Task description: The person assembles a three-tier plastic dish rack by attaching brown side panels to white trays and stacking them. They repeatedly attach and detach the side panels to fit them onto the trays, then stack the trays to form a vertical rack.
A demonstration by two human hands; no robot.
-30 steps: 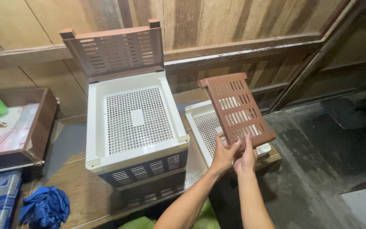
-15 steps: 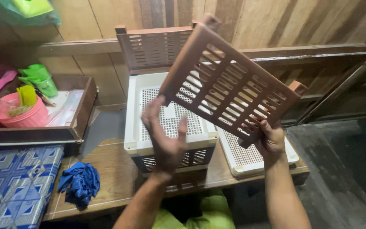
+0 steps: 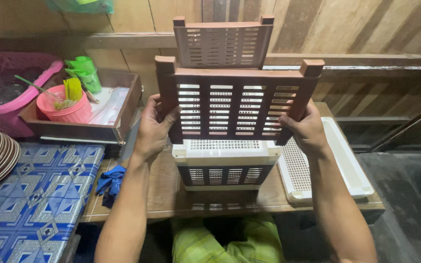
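The left hand (image 3: 154,127) and the right hand (image 3: 307,130) each clamp one side edge of the brown slatted panel (image 3: 235,104), holding it upright and square at the centre of the frame. Half a second ago only the right hand gripped it, tilted, while the left hung open below (so the panel is now levelled and under two-handed control). Directly beneath sits the white perforated tray (image 3: 226,151) on its dark slatted base (image 3: 225,176), with another brown panel (image 3: 222,45) standing behind. A second white tray (image 3: 347,165) lies at lower right on the wooden table (image 3: 166,195).
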